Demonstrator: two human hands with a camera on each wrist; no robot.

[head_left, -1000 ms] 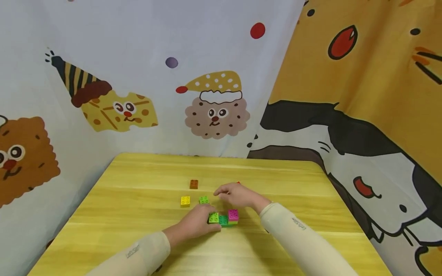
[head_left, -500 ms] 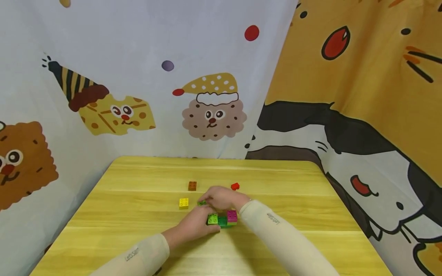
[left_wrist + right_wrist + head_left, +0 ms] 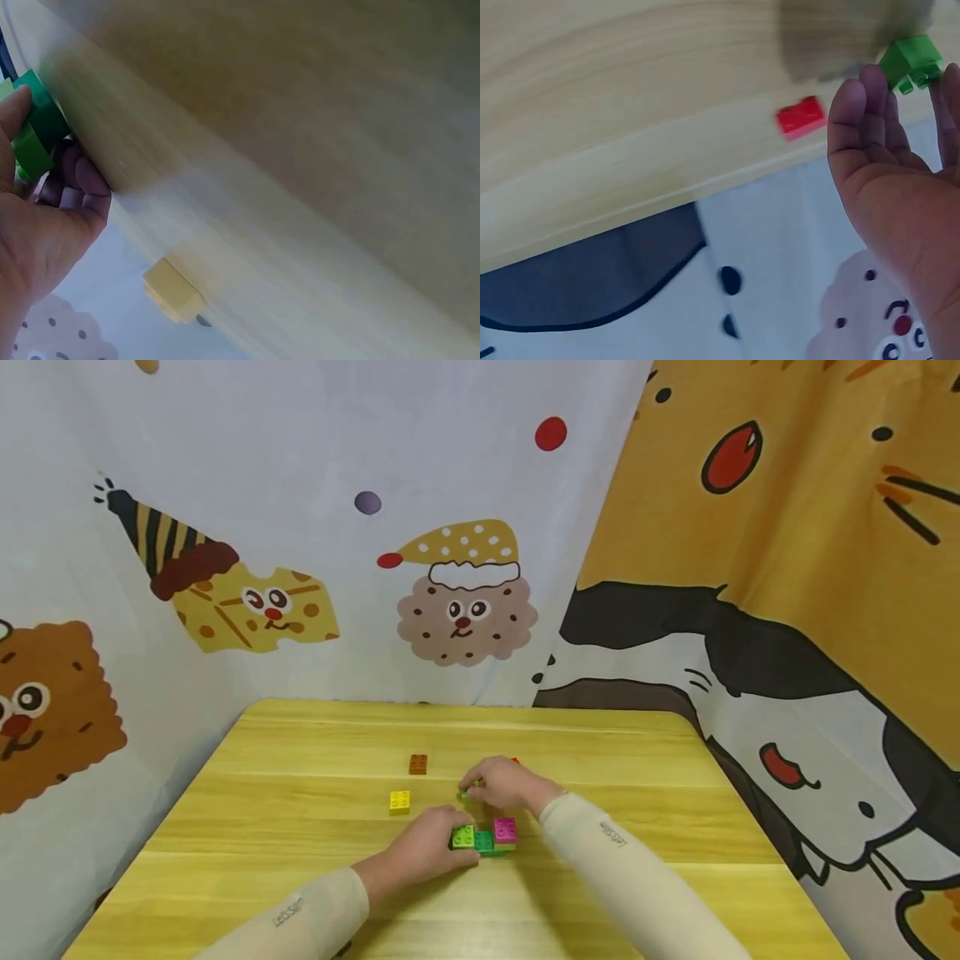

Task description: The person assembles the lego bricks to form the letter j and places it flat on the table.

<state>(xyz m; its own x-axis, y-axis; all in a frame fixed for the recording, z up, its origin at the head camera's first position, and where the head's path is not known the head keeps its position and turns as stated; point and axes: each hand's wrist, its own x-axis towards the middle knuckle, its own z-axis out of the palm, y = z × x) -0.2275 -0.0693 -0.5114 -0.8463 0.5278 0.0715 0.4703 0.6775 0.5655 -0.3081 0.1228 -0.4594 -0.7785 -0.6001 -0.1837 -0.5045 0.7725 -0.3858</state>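
My left hand (image 3: 426, 845) grips the left end of a joined group of toy building bricks. A lime green brick (image 3: 463, 836) sits at that end, a darker green brick (image 3: 483, 842) is in the middle, and a pink brick (image 3: 505, 828) stands on the right. In the left wrist view, the thumb lies against the green bricks (image 3: 46, 120). Just behind the group, my right hand (image 3: 504, 782) pinches a single light green brick (image 3: 911, 58) between thumb and fingers. That brick is mostly covered by the fingers in the head view.
On the wooden table (image 3: 300, 827), a yellow brick (image 3: 400, 802) lies left of the hands and a brown brick (image 3: 417, 764) farther back. A red brick (image 3: 801, 118) rests beyond the right hand, mostly hidden in the head view. A printed curtain (image 3: 300, 527) hangs behind the table.
My right hand reached left to the light green brick behind the left hand, took hold of it and carried it a little right. The left hand has stayed on the joined bricks.
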